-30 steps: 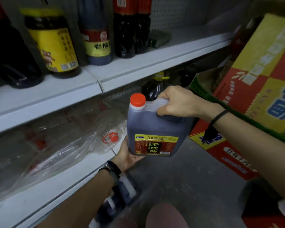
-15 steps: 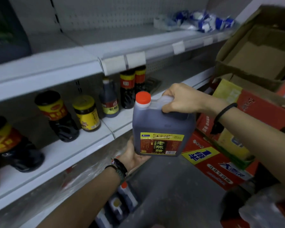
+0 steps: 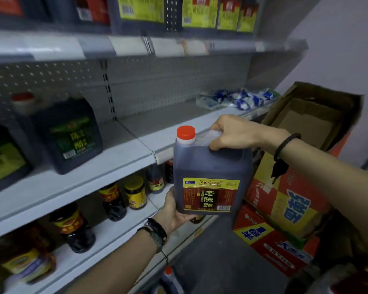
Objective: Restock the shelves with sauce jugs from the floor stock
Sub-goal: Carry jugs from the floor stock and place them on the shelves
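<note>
I hold a dark sauce jug (image 3: 210, 166) with an orange cap and a yellow-and-red label, upright in front of the shelving. My right hand (image 3: 236, 132) grips its top handle. My left hand (image 3: 172, 211) cups the jug's bottom from below. The jug hangs at the height of the middle shelf (image 3: 162, 132), just in front of its edge. Another dark jug with a green label (image 3: 66, 134) stands on that shelf to the left. A further orange-capped jug (image 3: 170, 279) shows on the floor below.
The lower shelf (image 3: 106, 236) carries several dark sauce bottles and jars. Blue-white packets (image 3: 238, 98) lie at the middle shelf's far right. Stacked red-and-yellow cartons (image 3: 285, 209) with an open brown box (image 3: 310, 115) on top stand to the right. Yellow-labelled goods fill the top shelf (image 3: 136, 47).
The jug has risen with both hands from the bottom shelf level up to the middle shelf. The view has tilted upward, bringing the middle and top shelves into sight.
</note>
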{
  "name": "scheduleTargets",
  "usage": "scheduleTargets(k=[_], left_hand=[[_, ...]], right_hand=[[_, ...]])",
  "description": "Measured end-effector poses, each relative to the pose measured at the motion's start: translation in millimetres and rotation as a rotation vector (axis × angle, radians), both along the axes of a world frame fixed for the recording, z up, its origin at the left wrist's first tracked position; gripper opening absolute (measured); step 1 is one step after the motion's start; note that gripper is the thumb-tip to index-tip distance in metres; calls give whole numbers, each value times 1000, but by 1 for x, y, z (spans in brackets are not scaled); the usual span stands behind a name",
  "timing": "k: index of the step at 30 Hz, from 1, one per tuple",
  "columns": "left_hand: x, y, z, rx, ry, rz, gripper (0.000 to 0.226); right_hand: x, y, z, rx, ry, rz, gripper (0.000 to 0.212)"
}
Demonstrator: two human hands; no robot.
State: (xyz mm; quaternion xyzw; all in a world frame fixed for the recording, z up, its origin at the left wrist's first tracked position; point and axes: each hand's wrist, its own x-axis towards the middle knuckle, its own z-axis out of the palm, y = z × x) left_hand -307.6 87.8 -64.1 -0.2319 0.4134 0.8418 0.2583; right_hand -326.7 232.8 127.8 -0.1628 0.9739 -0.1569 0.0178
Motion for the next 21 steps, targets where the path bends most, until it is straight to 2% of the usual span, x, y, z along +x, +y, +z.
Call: scheduleTargets(k=[8, 17, 21], left_hand=[[25, -40, 54, -16, 28, 79, 61], [41, -73, 89, -93, 44, 178, 58], [37, -74, 96, -107, 22, 245, 57]], right_hand=[[23, -41, 67, 9, 35, 125, 15], [11, -69, 85, -25, 62, 271, 22], [-5, -70, 88, -42, 50, 362, 17]])
